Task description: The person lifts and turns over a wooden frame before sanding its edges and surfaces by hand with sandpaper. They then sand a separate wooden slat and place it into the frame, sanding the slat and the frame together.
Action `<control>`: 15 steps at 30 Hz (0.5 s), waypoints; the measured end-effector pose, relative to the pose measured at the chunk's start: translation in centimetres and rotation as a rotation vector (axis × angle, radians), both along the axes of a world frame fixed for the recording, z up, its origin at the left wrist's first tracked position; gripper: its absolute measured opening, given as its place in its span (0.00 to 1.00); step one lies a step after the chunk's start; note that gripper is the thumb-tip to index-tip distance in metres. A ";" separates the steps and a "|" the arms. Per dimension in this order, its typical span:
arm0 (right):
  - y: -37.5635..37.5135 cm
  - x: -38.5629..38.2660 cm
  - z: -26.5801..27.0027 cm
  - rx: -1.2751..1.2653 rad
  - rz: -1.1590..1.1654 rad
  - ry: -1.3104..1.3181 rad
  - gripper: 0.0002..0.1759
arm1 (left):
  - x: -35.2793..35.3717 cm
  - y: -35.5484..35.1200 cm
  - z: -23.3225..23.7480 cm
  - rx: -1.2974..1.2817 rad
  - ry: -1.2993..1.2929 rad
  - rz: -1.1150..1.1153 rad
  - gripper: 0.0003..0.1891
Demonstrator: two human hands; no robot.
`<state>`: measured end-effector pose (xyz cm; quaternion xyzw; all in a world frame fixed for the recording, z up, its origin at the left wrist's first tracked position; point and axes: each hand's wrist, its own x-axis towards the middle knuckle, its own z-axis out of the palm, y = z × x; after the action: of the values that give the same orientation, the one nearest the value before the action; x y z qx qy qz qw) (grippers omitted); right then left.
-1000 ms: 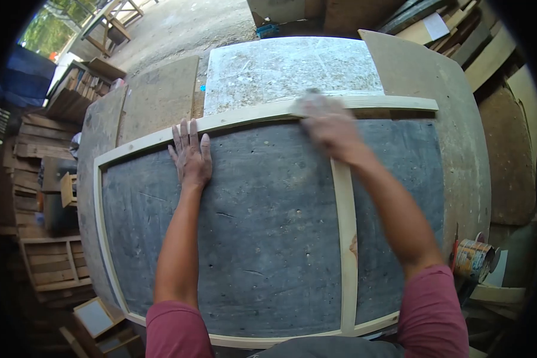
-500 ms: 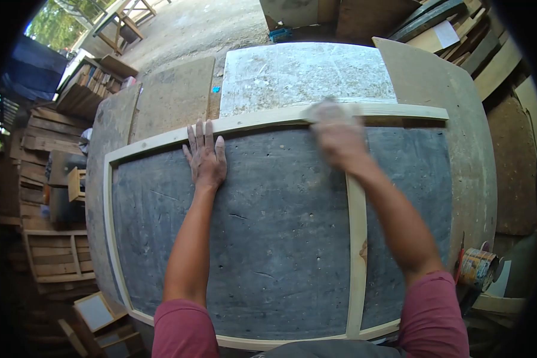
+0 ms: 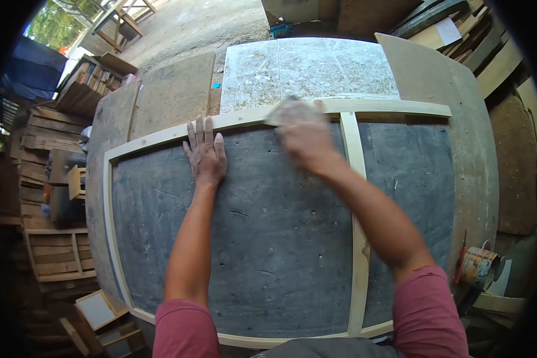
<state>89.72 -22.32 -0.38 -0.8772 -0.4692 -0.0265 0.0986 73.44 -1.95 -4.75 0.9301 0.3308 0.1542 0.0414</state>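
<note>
A pale wooden frame [image 3: 359,271] with one crossbar lies over a dark, scratched panel [image 3: 268,238] on the worktable. My left hand [image 3: 206,156] rests flat near the frame's far rail, its fingers spread over the wood and holding nothing. Farther right along the same rail is my right hand [image 3: 304,134], blurred by motion. It is wrapped round a greyish pad [image 3: 274,114] that touches the rail; the pad's exact kind is too blurred to tell. Whitish dust coats the fingers of both hands.
Beyond the frame lies a white-stained board [image 3: 316,68] beside a brown board [image 3: 173,89]. A paint-smeared can [image 3: 478,265] stands at the right edge. Stacked wood [image 3: 86,86] is at the far left, with small frames [image 3: 95,310] at the lower left.
My right hand has slid left along the far rail with the pad, from right beside the crossbar's top to left of it. My left hand has stayed in place.
</note>
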 end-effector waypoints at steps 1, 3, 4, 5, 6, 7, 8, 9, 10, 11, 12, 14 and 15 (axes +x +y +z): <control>-3.7 2.1 1.6 -0.186 -0.048 -0.025 0.29 | 0.0 -0.3 0.3 -0.022 -0.013 0.002 0.31; -9.3 4.6 1.5 -0.103 -0.192 0.038 0.30 | 0.2 -0.2 0.4 -0.011 -0.005 0.022 0.31; -9.0 4.5 1.1 -0.119 -0.186 0.041 0.30 | 0.2 -0.5 0.3 0.012 0.007 0.025 0.31; -8.6 4.3 0.9 -0.117 -0.198 0.025 0.30 | 0.3 -0.5 0.2 0.015 0.001 0.021 0.32; -7.9 4.4 1.1 -0.102 -0.213 -0.003 0.29 | 0.3 -0.6 0.3 0.015 -0.004 0.011 0.32; -7.1 4.3 1.8 -0.029 -0.202 0.060 0.28 | 0.3 -0.5 0.3 0.008 0.002 0.019 0.32; -7.1 5.3 2.1 -0.023 -0.208 0.058 0.28 | 0.3 -0.4 0.4 -0.001 0.014 0.028 0.32; -7.3 7.1 2.1 0.152 -0.234 0.107 0.28 | 0.2 -0.3 0.2 0.000 0.001 0.021 0.32; -7.7 8.7 2.2 0.325 -0.255 0.153 0.27 | 0.2 -0.2 0.2 -0.002 0.001 0.023 0.32; -8.8 10.2 2.9 0.380 -0.219 0.048 0.26 | 0.3 -0.2 0.3 0.003 -0.012 0.020 0.32; -9.8 10.9 3.2 0.365 -0.224 -0.029 0.25 | 0.2 -0.4 0.2 0.003 -0.020 0.018 0.32; -11.0 10.0 2.5 0.116 -0.133 0.031 0.25 | 0.0 -0.6 0.0 0.000 -0.016 0.028 0.32; -11.5 8.6 -0.1 0.067 -0.108 -0.052 0.26 | 0.3 -0.5 0.2 0.010 -0.018 0.029 0.33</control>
<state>98.29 -33.87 -0.43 -0.8965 -0.4224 -0.0703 0.1139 73.74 -2.43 -4.60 0.9239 0.3433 0.1648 0.0373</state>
